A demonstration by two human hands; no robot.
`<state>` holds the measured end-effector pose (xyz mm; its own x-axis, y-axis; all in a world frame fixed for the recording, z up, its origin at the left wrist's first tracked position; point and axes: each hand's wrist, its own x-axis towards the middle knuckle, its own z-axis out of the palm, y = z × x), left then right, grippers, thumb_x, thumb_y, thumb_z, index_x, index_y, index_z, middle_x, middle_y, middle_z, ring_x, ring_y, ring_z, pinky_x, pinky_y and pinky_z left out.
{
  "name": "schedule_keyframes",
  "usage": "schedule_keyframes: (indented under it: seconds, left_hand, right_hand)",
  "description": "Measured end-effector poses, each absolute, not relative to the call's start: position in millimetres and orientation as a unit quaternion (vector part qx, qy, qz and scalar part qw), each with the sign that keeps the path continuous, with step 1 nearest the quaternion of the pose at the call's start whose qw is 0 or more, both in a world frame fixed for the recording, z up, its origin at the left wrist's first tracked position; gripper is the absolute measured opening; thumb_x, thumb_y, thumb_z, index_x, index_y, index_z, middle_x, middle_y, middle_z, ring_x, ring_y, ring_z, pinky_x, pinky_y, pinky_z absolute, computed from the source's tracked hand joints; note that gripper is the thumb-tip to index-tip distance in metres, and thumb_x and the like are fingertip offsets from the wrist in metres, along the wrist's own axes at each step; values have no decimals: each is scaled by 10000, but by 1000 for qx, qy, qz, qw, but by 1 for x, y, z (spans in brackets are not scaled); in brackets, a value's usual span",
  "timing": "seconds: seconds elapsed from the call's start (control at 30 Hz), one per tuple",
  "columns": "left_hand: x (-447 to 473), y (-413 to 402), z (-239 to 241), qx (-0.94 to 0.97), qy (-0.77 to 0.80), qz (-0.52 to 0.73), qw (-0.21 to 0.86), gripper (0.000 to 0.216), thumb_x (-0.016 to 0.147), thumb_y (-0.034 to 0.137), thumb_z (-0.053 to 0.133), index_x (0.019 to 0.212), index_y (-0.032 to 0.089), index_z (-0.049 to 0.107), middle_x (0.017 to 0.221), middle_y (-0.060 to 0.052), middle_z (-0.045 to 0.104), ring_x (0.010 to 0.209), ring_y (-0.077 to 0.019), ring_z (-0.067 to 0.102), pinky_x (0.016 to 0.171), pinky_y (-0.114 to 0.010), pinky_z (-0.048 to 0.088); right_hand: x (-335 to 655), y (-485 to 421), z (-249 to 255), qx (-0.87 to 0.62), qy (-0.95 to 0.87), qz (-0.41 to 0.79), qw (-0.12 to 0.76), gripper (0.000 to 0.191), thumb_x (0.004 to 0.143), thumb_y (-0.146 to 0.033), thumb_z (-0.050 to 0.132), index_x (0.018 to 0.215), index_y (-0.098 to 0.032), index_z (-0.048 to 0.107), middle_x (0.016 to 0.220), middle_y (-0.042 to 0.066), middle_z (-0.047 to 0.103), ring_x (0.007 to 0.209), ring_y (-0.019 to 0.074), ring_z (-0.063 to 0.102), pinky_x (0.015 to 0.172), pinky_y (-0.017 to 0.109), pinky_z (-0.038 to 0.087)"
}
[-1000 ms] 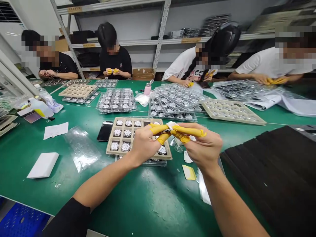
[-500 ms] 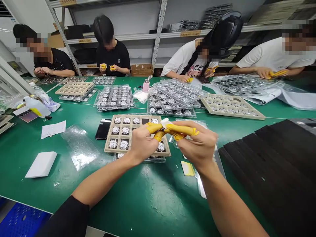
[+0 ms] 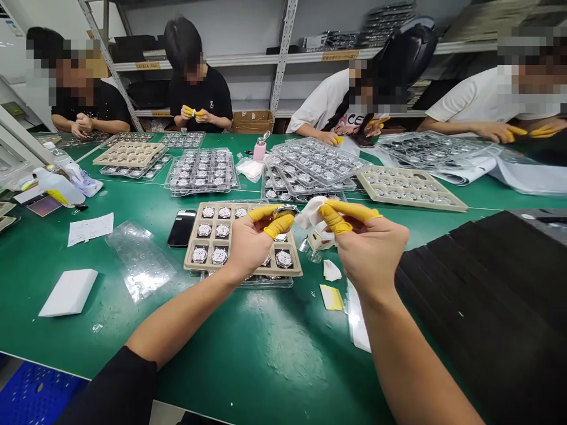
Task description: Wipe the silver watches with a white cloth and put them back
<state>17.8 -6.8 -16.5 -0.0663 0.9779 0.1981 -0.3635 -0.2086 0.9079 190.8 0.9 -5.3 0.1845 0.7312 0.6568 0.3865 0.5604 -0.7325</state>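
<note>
Left hand [image 3: 246,241], yellow-covered fingertips pinched narrow on one round watch head [image 3: 287,210]; right hand [image 3: 371,250], fingertips closed on a white cloth [image 3: 312,212] beside that watch head, touching or apart hard to tell; below the left grip, a beige tray [image 3: 208,268]; left of it, a black phone [image 3: 182,228].

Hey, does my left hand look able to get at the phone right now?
Probably yes: the phone lies uncovered on the table, beside the tray, with nothing seeming to block it. But your left hand is holding a watch, which you would likely need to put down first.
</note>
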Motion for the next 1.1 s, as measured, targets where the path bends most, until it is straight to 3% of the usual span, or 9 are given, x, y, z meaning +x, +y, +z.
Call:
schedule_keyframes:
  seconds: [0.27, 0.53, 0.73, 0.87, 1.03, 1.1]
  left_hand:
    - [19, -12, -14, 442, 335, 617, 559, 485, 586, 379, 988, 958, 157, 769, 982, -64, 805, 938, -206, 757, 938, -416, 639]
    - [21, -13, -19, 500, 323, 618, 513, 414, 689, 364, 938, 1005, 155, 772, 1012, -77, 806, 948, -209, 762, 943, -387, 635]
    - [20, -19, -26, 546, 357, 599, 465, 327, 757, 284, 875, 1044, 157, 785, 1005, -76, 808, 893, -186, 764, 873, -332, 642]
    - [25, -16, -25, 480, 398, 564, 541, 348, 698, 260, 913, 987, 132, 768, 926, -78, 800, 812, -182, 761, 788, -322, 652]
    - [22, -12, -12, 352, 405, 522, 663, 265, 747, 162, 870, 956, 98, 719, 901, -99, 792, 801, -206, 789, 804, -367, 677]
    - [20, -12, -8, 329, 407, 525, 671, 245, 762, 104, 839, 970, 93, 710, 953, -111, 796, 799, -207, 795, 836, -386, 681]
  right_hand:
    - [178, -14, -1, -409, -644, 123, 634, 133, 831, -309, 807, 959, -280, 825, 936, 41, 775, 852, 196, 720, 697, 338, 604]
    - [176, -8, -5, -428, -649, 125, 617, 113, 797, -263, 790, 905, -261, 823, 862, 26, 786, 735, 173, 691, 582, 292, 524]
    - [182, -2, -14, -410, -723, -46, 554, 224, 756, -122, 619, 841, -256, 778, 821, 24, 774, 719, 193, 693, 615, 319, 519]
    - [185, 6, -24, -456, -711, -119, 522, 203, 686, -90, 571, 746, -223, 713, 770, 36, 739, 683, 193, 651, 608, 322, 463]
    - [193, 16, -22, -490, -596, 79, 631, 72, 798, -207, 672, 821, -217, 739, 781, 31, 720, 658, 170, 630, 579, 299, 490]
    - [196, 18, -16, -486, -542, 192, 659, 122, 806, -317, 746, 882, -225, 772, 801, 29, 726, 626, 154, 608, 520, 280, 465]
